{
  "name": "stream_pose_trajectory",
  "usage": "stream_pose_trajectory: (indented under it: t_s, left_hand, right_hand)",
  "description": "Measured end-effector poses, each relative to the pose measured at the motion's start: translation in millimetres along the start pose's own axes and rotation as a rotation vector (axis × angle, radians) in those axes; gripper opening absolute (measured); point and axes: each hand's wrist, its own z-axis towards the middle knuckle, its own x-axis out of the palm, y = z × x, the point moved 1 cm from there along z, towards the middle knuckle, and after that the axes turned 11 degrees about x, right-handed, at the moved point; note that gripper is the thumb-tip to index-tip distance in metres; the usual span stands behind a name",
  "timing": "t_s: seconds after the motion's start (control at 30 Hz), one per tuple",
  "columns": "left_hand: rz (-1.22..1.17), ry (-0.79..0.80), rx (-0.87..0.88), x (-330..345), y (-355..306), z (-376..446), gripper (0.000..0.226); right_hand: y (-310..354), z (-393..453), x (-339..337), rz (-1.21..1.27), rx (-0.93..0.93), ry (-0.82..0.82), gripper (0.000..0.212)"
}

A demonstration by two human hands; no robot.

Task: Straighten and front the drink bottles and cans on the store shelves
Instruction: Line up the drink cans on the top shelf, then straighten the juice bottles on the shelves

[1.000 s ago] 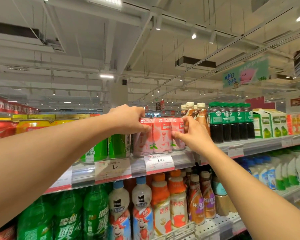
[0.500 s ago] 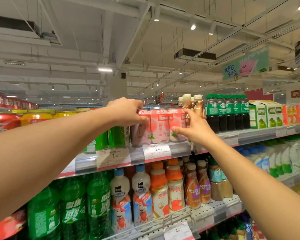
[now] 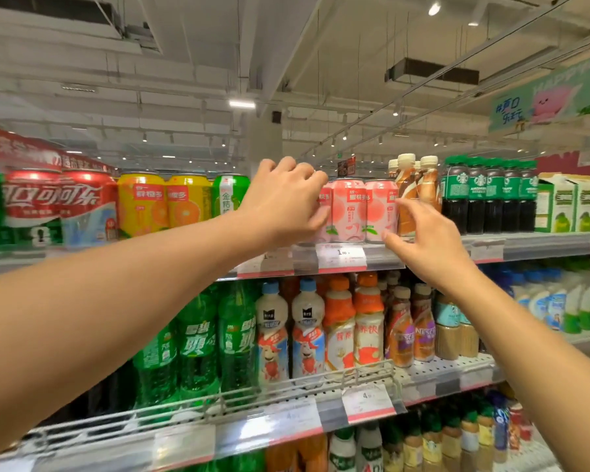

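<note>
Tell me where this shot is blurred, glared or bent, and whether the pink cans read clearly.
Head view: the pink cans between the left hand and right hand are fairly sharp, labels readable; the red cola cans at far left are smeared; the price tags on the shelf edge are pale and barely legible; ceiling lights blow out white; wide-angle distortion bows the shelves.

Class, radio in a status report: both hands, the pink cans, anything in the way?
Left hand over leftmost pink peach can, contact unclear. Right hand open by rightmost. Three pink cans upright, labels front. Tan milk-tea bottles close beside.
</note>
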Motion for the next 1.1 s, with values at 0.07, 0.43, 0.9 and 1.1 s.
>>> stream_pose_trajectory:
  t_s: [0.07, 0.43, 0.9, 1.1]
  left_hand:
    - [-0.018, 0.021, 0.057, -9.6, -3.0, -24.7, 0.046]
    - [-0.127, 0.177, -0.075, -57.8, 29.2, -225.4, 0.051]
    - [-0.042, 0.373, -0.565, -215.5, 138.1, -479.1, 0.048]
    - [-0.040, 0.434, -0.634, -272.7, 154.5, -589.1, 0.042]
  right_hand:
    - [4.9, -17.0, 3.1, -0.010, -0.104, -0.037, 0.048]
    - [116.7, -105.5, 63.8, -0.212, -0.470, 0.785, 0.053]
    - [368.6, -175.8, 140.1, -0.008, -1.034, 0.339, 0.068]
    - [442.1, -189.7, 189.8, -0.195, -0.791, 0.172, 0.071]
